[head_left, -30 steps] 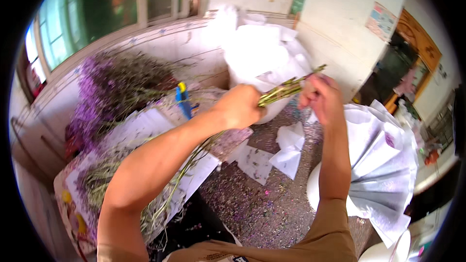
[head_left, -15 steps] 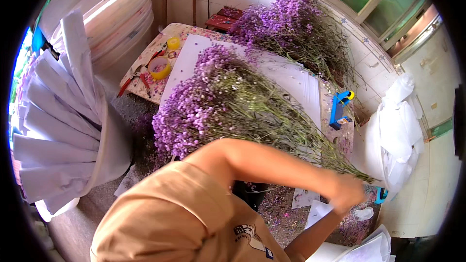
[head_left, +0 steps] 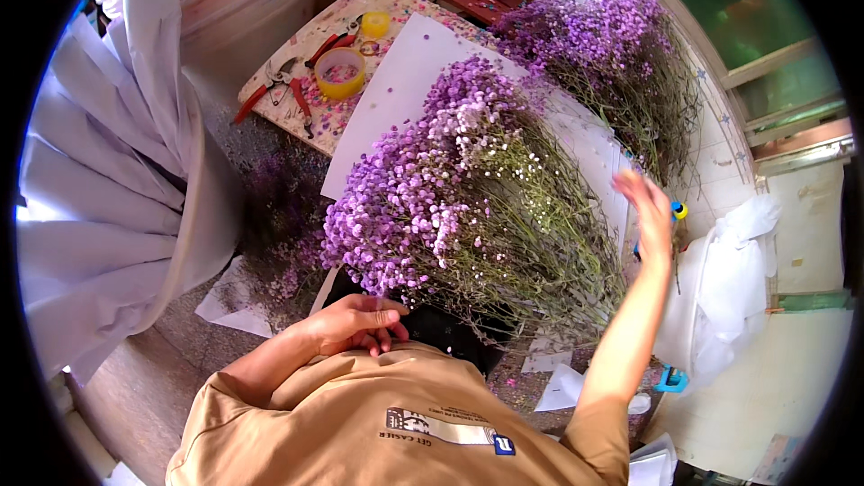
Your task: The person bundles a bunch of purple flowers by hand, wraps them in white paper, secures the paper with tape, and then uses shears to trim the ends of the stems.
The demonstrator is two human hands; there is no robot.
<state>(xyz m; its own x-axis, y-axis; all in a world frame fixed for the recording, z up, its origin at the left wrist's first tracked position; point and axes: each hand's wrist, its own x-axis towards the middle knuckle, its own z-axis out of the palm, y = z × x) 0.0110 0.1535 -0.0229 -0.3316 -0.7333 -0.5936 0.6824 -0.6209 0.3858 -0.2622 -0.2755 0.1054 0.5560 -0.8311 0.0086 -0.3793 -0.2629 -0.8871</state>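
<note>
A large bunch of purple and white dried flowers (head_left: 423, 184) lies across white paper sheets (head_left: 369, 148) on the table, with its blooms to the left and its green stems (head_left: 567, 252) to the right. My left hand (head_left: 360, 322) is in front of my shirt, just below the blooms; its fingers are loosely bent and nothing shows in them. Beyond the stem ends, my right hand (head_left: 646, 207) is raised with fingers stretched out, holding nothing. It partly hides a tape dispenser (head_left: 679, 211). A second purple bunch (head_left: 598, 45) rests at the back.
Red-handled cutters (head_left: 270, 94) and yellow tape rolls (head_left: 340, 72) sit on the table's far left. A tall bin (head_left: 211, 207) of folded white paper stands at left. White plastic wrap (head_left: 733, 256) hangs at right. Paper scraps (head_left: 560, 387) and petals litter the floor.
My left arm has drawn back from across the stems to my front. My right hand has risen from below the stem ends to beyond them. The view has shifted.
</note>
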